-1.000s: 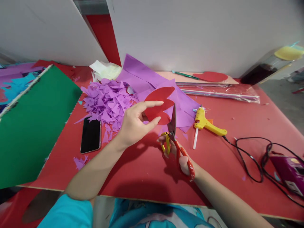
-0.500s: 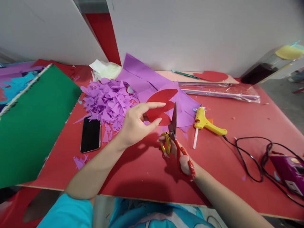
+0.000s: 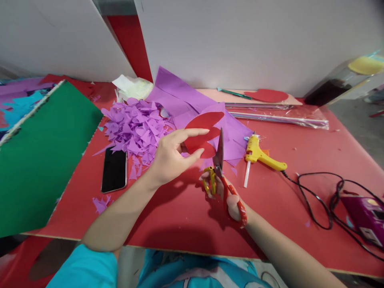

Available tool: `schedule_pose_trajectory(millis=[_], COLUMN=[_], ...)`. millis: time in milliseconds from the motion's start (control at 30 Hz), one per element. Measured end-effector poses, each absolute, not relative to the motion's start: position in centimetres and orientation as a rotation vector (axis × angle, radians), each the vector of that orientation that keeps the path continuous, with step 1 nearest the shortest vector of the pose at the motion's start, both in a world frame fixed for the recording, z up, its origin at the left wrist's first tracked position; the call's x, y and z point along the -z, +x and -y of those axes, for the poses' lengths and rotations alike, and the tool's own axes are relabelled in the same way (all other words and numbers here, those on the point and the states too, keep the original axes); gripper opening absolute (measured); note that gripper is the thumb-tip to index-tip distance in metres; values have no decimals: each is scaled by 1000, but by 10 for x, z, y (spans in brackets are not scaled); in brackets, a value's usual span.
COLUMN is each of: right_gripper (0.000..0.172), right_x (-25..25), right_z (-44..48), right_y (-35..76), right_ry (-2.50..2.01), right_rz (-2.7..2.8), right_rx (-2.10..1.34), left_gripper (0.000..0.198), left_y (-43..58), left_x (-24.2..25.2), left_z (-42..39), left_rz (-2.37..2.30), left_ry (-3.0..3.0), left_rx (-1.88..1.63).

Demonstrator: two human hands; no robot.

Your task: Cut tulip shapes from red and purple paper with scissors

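My left hand (image 3: 177, 157) holds a curved red paper cutout (image 3: 195, 140) above the table, its thumb and forefinger on the near face and other fingers hidden behind. In my right hand (image 3: 228, 200) is a pair of scissors (image 3: 220, 160) with one red and one yellow handle, blades pointing up beside the cutout's right edge. Whether the blades touch the paper I cannot tell. Behind the cutout lie purple paper sheets (image 3: 177, 94), and a heap of purple paper scraps (image 3: 135, 124) sits to the left of it.
A yellow glue gun (image 3: 258, 154) lies at the right, its black cord (image 3: 312, 196) running toward a purple box (image 3: 364, 218). A phone (image 3: 114, 171) and a green board (image 3: 48, 160) are at the left. At the back are a red paper piece (image 3: 270, 95), a green pen (image 3: 234, 94) and wrapped sticks (image 3: 282, 119).
Almost nothing differs. Both hands, the red cutout and the scissors keep nearly the same positions.
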State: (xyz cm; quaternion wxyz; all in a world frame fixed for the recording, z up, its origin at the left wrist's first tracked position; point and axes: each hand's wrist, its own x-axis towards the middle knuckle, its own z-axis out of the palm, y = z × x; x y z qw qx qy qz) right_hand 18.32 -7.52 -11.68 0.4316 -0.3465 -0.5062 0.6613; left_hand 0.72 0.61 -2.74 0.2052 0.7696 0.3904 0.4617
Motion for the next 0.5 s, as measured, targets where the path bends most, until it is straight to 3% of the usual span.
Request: schedule_pose_trajectory(millis=[500], right_gripper=[74], right_x=[123], right_z=[74], right_y=[184], right_ry=[-839], right_rz=[1274], right_rx=[-1653], left_gripper=[34], left_y=[6], left_x=[30], left_z=[-7], left_rz=[-1132], left_ry=[2125], left_rx=[-1252])
